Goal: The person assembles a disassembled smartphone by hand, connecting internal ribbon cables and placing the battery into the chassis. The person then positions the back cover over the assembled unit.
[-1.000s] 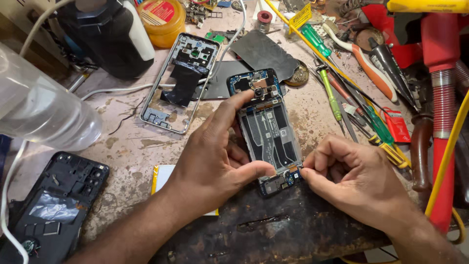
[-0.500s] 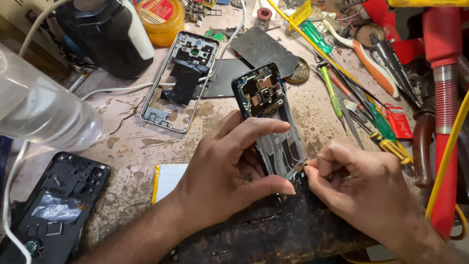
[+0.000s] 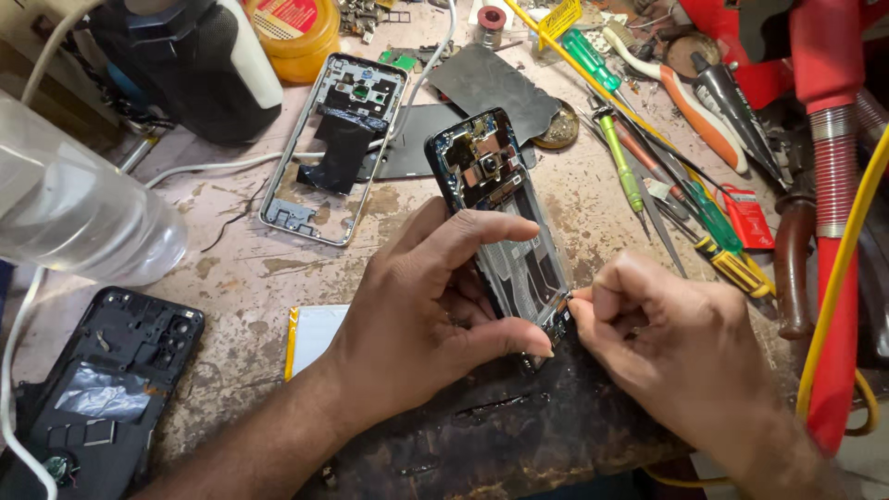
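On a scuffed, stained counter (image 3: 231,268), the left hand (image 3: 421,319) grips an opened glossy phone (image 3: 505,218); the right hand (image 3: 671,347) pinches its lower edge.

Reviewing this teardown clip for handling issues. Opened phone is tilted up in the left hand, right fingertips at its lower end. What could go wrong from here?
1. The opened dark phone frame with exposed boards is tilted, gripped only by the left hand at its edges; it could slip onto the worn workbench.
2. The right hand pinches at the small lower board; bare fingertips might strain a connector there.
3. The clear plastic bottle lies near the black phone back shell; a leak, if it holds liquid, could reach it.
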